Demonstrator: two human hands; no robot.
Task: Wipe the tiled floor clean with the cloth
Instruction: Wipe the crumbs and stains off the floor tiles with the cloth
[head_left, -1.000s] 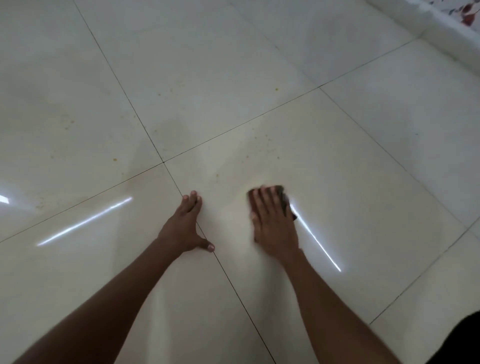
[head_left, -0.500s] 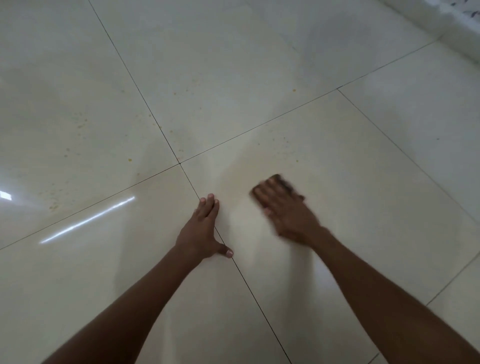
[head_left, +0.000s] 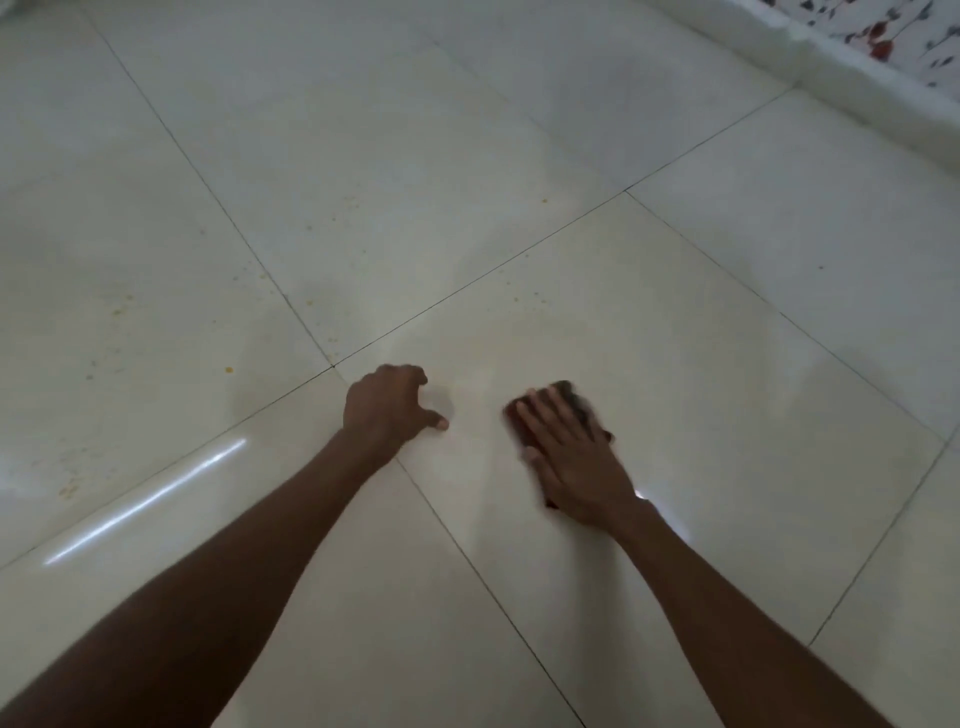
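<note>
The tiled floor (head_left: 597, 130) fills your view: large pale glossy tiles split by thin dark grout lines, four of them meeting at a grout crossing (head_left: 332, 366) that serves as your landmark. Far beyond and to the right of that crossing, a white ledge (head_left: 857, 98) runs along the floor's edge, with a patterned fabric (head_left: 883, 31) above it. Left of the crossing and nearer to you, a long bright streak of reflected light (head_left: 150, 501) lies across one tile. Small yellowish specks (head_left: 228, 370) dot the tiles to the left of and beyond the crossing.

Your left hand (head_left: 387, 410) sits just right of the crossing, braced on the floor with the fingers curled under and the thumb stretched out to the right; it holds nothing. Your right hand (head_left: 571, 457) is further right of the crossing, flat with straight, spread fingers, pressing down on the cloth (head_left: 569, 397). The cloth is small and dark, lying on the tile under that palm, with only its far edge and left side showing past your fingertips, slightly blurred.
</note>
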